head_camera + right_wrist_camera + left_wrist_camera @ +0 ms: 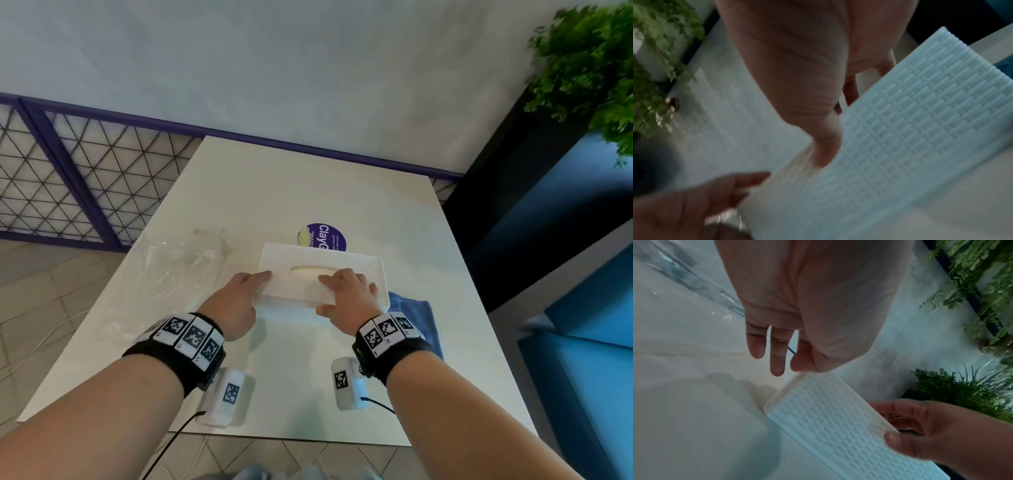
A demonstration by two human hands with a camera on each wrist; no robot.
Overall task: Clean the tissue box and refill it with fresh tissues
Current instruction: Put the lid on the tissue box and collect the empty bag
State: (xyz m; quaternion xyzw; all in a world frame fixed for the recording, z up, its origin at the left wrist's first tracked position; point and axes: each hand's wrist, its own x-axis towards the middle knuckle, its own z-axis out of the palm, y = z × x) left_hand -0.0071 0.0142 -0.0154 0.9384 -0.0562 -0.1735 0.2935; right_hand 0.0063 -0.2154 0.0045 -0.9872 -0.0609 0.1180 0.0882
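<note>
The white textured tissue box (301, 284) lies on the white table (301, 192), and pale tissue shows in its oval top slot (313, 270). My left hand (245, 294) is at the box's left end, its fingers nearly straight; the index lies on the top corner. The left wrist view shows the other fingers (777, 353) hanging free beside the box (838, 426). My right hand (346, 291) grips the right half, fingers over the top and thumb on the near side (894, 439). In the blurred right wrist view, the right hand (797, 65) holds the box (910, 121).
A crumpled clear plastic wrapper (164, 274) lies left of the box. A blue cloth (414, 315) sits under its right end. A round purple sticker (329, 234) and a small yellow item (303, 236) lie behind it. Plants (589, 61) and blue seating (582, 274) stand at the right.
</note>
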